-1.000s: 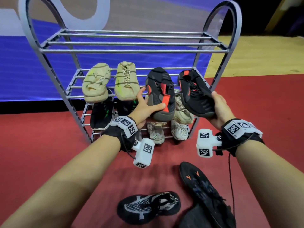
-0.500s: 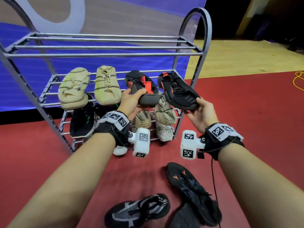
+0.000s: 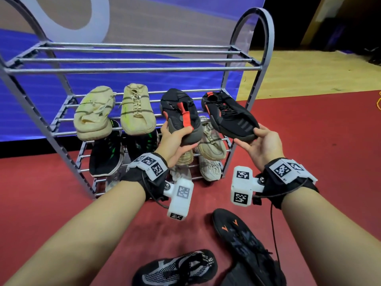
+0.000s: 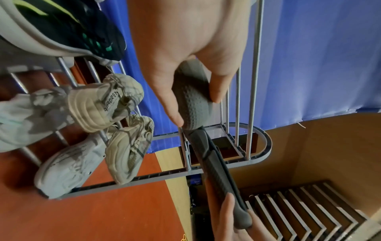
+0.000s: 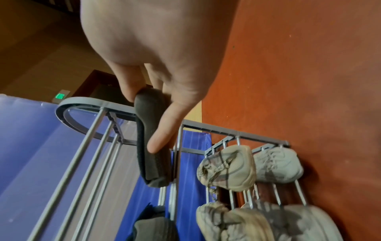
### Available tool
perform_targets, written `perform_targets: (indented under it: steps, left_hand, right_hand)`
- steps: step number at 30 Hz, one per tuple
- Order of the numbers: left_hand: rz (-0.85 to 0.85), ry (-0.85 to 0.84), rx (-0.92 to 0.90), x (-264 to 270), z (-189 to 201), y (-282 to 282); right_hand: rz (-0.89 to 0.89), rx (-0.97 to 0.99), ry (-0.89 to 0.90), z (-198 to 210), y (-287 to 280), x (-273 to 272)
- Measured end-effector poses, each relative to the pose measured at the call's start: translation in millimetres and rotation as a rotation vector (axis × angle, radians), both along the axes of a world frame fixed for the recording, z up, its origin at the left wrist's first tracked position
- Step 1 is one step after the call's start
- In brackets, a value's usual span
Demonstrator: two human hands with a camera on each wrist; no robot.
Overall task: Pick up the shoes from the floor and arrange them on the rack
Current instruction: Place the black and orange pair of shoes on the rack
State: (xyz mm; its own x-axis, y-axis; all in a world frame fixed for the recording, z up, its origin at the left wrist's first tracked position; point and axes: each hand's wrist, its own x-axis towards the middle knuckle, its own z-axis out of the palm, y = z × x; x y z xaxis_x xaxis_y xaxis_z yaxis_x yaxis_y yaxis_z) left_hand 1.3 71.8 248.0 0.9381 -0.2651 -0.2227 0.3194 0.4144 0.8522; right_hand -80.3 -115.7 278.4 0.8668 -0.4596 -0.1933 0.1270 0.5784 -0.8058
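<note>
Left hand (image 3: 175, 139) gripping heel of left black-red shoe (image 3: 180, 112), right hand (image 3: 260, 141) pinching right black-red shoe (image 3: 228, 114); both now lowering onto rack (image 3: 132, 69) middle shelf (toes beyond grip, nearly seated). Floor pairs waiting.

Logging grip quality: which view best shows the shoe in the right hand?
Head view: the right shoe shows whole, right hand gripping its toe. The right wrist view shows only its sole edge-on; the left wrist view shows the same sole.

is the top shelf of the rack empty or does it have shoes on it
Empty: the head view shows only bare bars on the top shelf of the rack; shoes sit on the lower tiers.
</note>
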Motion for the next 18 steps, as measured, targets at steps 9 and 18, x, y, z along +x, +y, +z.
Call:
perform_targets:
  steps: [9, 18]
  left_hand:
    - [0.047, -0.039, 0.005, 40.7, 13.9, -2.4]
    - [0.0, 0.041, -0.007, 48.1, -1.5, 3.4]
  right_hand:
    - [0.015, -0.024, -0.053, 5.1, 6.3, 17.3]
    - [0.063, -0.019, -0.131, 4.6, -6.8, 37.9]
